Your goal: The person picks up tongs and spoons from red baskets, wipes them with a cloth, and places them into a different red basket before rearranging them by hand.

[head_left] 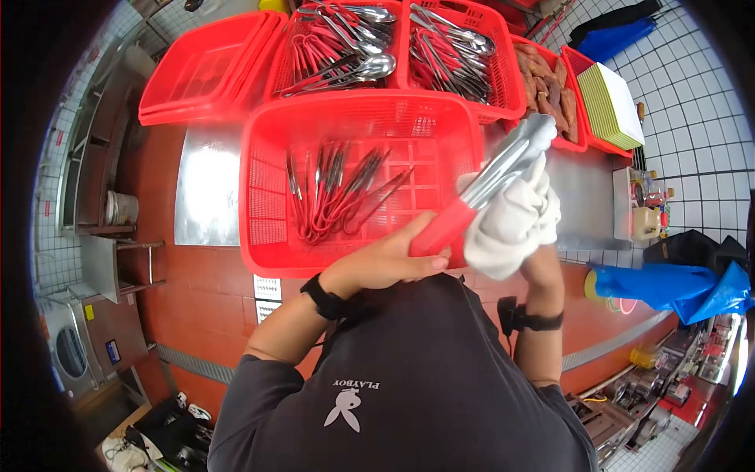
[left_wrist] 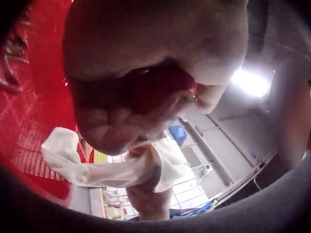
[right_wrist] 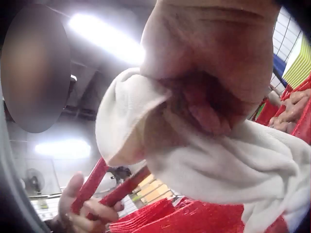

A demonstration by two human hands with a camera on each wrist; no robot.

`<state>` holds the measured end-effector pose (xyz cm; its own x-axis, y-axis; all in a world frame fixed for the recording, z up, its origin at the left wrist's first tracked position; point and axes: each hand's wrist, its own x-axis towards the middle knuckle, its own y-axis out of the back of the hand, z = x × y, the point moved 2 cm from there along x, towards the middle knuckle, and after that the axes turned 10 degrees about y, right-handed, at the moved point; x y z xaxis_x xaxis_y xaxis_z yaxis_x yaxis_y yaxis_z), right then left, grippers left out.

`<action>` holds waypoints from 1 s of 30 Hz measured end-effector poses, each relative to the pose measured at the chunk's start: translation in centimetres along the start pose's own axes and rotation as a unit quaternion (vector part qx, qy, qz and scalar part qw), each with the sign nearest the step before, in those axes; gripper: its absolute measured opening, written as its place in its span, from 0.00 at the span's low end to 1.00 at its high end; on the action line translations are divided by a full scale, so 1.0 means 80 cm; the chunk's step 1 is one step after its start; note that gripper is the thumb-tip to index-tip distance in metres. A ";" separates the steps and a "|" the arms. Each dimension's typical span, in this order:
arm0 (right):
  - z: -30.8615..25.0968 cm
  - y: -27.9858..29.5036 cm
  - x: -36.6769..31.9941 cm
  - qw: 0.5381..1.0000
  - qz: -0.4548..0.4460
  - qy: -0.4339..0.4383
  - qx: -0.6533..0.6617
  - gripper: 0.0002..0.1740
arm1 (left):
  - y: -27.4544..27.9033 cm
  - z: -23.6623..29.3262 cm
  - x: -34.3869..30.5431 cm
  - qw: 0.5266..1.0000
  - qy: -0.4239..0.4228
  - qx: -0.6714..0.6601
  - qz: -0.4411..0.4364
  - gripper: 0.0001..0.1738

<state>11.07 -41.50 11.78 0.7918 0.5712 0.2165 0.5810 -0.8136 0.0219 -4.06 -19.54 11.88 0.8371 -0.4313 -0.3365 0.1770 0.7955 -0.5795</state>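
Note:
My left hand [head_left: 381, 259] grips a pair of tongs by its red handle [head_left: 442, 228], the metal ends [head_left: 511, 157] slanting up and to the right. A white cloth [head_left: 511, 228] is bunched against the metal part, held by my right hand [right_wrist: 209, 53], whose fingers curl into the folds in the right wrist view. Most of that hand is hidden by the cloth in the head view. Just beyond my hands stands a large red basket [head_left: 263, 181]. Several red-handled tongs [head_left: 338, 193] lie in a group on its floor.
Behind are two red baskets heaped with tongs [head_left: 346, 43] [head_left: 452, 55]. Stacked red trays [head_left: 204, 71] are at the left. At the right, brown pieces of food [head_left: 546, 86] fill a red basket, beside a stack of green-and-white boards [head_left: 609, 106]. A metal table [head_left: 208, 189] bears the large basket.

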 end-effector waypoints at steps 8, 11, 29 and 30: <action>0.046 0.023 -0.019 0.950 0.248 -0.049 0.184 0.22 | -0.016 -0.008 0.028 0.958 0.025 0.285 0.020 0.33; 0.065 0.085 -0.034 0.883 0.337 -0.110 0.307 0.16 | 0.000 -0.010 0.018 0.916 0.043 0.383 0.107 0.38; 0.186 0.192 -0.172 0.733 0.650 -0.103 0.170 0.04 | 0.099 -0.065 0.004 0.707 0.162 0.534 0.436 0.45; 0.194 0.191 -0.171 0.732 0.650 -0.102 0.174 0.04 | 0.106 -0.071 0.008 0.704 0.161 0.536 0.436 0.45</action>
<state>12.02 -60.04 -5.98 0.7089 -0.6295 -0.3183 -0.7053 -0.6272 -0.3303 -4.95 -15.46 2.54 0.7392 0.4845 -0.4678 0.1014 0.6066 0.7885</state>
